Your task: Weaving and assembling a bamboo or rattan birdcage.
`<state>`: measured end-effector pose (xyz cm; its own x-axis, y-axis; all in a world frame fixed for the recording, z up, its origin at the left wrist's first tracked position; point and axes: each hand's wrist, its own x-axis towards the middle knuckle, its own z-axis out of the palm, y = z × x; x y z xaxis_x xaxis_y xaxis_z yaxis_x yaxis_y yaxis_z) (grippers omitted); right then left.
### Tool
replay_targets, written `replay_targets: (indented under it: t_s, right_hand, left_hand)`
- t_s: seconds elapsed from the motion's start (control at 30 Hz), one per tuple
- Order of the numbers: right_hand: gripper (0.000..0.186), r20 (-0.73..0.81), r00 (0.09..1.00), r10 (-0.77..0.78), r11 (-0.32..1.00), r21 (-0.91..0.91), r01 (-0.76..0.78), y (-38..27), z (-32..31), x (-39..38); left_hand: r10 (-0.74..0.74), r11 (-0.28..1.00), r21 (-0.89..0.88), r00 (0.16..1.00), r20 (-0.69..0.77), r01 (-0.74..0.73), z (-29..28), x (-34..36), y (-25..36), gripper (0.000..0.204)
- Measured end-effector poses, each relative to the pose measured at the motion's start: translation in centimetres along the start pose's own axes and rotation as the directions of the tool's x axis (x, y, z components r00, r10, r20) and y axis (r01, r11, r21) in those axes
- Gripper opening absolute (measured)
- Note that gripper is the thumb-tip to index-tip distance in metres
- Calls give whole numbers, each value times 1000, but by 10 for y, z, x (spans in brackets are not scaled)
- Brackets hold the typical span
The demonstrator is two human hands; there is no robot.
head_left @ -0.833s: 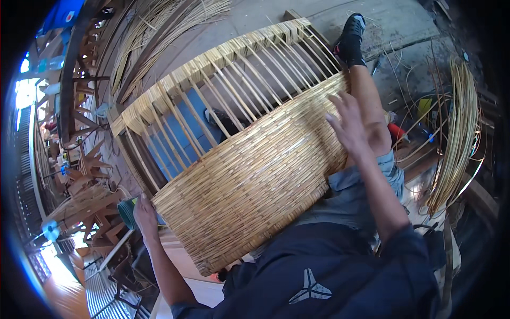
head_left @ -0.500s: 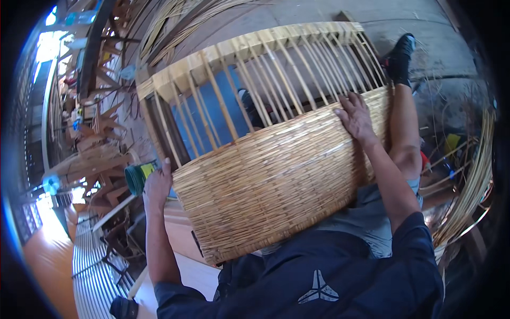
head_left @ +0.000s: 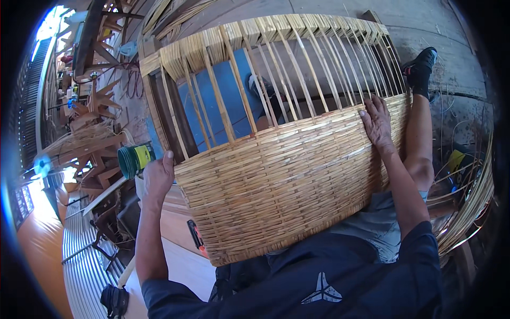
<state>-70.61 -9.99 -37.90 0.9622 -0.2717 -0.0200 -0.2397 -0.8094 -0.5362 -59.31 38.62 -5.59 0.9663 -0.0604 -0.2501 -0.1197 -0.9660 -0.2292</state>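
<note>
A partly woven rattan panel (head_left: 287, 181) on a wooden frame lies tilted across my lap. Its near part is dense weave; bare upright rattan strips (head_left: 219, 101) run from there to a far rail (head_left: 204, 48) wrapped in strips. My left hand (head_left: 158, 178) grips the panel's left edge at the top of the weave, thumb up, the other fingers mostly hidden. Toward the right end, my right hand (head_left: 378, 121) rests on the weave's upper edge. Its thumb is apart and its fingers lie over the rim among the strips.
A green container (head_left: 133, 160) with a yellow label stands beside my left hand. Long loose strips lie at the right (head_left: 473, 207) and far left. Under the frame shows a blue surface (head_left: 199, 114). My outstretched leg (head_left: 419, 133) borders the panel's right side. Star-shaped wooden pieces (head_left: 101, 101) are stacked at left.
The panel's right part and my right hand appear farther right and slightly lower in view. My left hand keeps its place at the left edge.
</note>
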Motion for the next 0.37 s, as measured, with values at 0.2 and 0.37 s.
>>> replay_targets:
  t_s: [0.2,0.37]
  right_hand:
    - [49,-13,1000,-9,1000,-18,9,1,-1,1]
    - [59,-94,996,-7,998,-71,0,-25,-10,6]
  left_hand:
    - [17,999,-47,998,59,-14,-6,-4,0,51]
    - [124,936,-344,983,137,-70,-24,-19,-20,38]
